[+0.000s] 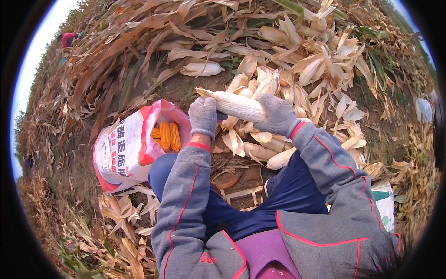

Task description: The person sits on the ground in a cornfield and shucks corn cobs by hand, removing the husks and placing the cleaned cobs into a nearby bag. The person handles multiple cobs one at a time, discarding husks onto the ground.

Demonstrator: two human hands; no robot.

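An ear of corn in its pale dry husk lies across between my two gloved hands. My left hand, in a grey knit glove, grips its pointed end. Around the thicker end is my right hand, gloved the same way. A small dark thing shows beside the left fingers; what it is I cannot tell. Just left of that hand, a white and red woven sack bearing writing lies on its side. Bare orange corn cobs rest inside its mouth. Below the right hand are more husked ears.
A heap of ears and loose husks spreads ahead and right. One ear lies apart on the soil. Dry corn stalks cover the far left. A wooden frame sits between my legs. Another person is far off.
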